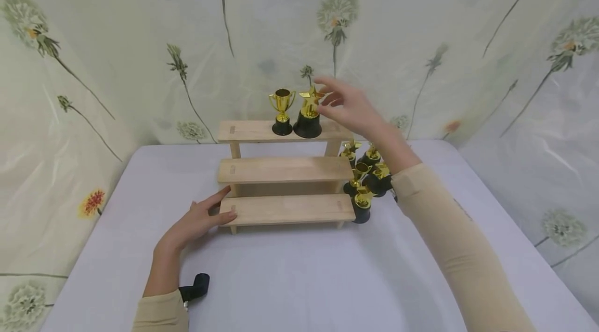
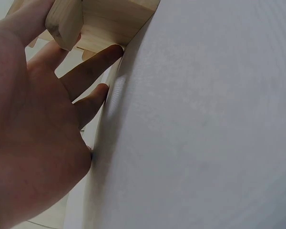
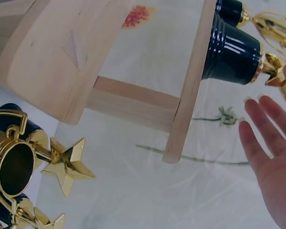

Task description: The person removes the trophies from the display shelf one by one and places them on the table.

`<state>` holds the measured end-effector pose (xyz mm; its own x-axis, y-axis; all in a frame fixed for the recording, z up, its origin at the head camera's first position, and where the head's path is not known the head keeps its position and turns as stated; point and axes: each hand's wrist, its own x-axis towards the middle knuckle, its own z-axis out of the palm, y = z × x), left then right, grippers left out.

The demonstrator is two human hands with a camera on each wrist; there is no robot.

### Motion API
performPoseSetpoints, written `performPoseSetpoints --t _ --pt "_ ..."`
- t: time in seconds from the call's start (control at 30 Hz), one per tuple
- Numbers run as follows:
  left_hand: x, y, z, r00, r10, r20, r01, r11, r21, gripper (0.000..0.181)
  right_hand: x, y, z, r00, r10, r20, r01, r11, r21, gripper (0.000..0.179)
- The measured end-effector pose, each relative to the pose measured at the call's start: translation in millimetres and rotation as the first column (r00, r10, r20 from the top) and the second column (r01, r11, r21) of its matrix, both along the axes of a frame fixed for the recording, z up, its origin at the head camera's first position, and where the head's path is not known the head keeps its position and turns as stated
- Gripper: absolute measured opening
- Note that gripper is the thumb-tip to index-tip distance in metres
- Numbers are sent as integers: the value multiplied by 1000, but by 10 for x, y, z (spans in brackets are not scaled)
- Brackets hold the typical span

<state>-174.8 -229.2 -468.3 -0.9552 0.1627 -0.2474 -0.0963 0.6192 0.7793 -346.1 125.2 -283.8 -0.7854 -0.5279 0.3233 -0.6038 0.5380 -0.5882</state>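
Observation:
A three-step wooden display stand stands on the table. My left hand holds the left end of its lowest step between thumb and index finger; the left wrist view shows the other fingers spread below the board. On the top step stand a gold cup trophy and, to its right, a gold star trophy, both on black bases. My right hand is beside the star, fingers loosely extended. In the right wrist view, one fingertip is by the star and the other fingers are apart from it.
Several more gold star and cup trophies cluster on the table against the stand's right side, below my right forearm. The white-covered table extends in front. A floral-patterned cloth hangs behind and at both sides.

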Motion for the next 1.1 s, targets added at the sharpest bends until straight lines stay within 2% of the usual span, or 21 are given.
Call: performPoseSetpoints --t 0.17,0.4,0.73,1.1 --pt "5 7 -1 1000 -6 -22 6 1000 -2 87 -15 -38 -12 1000 10 -3 -10 1000 1 64" --pt "9 -5 16 1000 -10 -17 10 1000 7 86 -11 -116 -38 999 29 -26 -29 999 -28 62" --pt "6 -2 -8 999 -12 -36 12 1000 7 85 -6 -182 -70 997 23 -78 -32 994 -106 43" --pt "-8 0 -29 999 -7 -38 7 1000 0 85 6 -181 -73 997 12 -80 -22 993 -120 43"
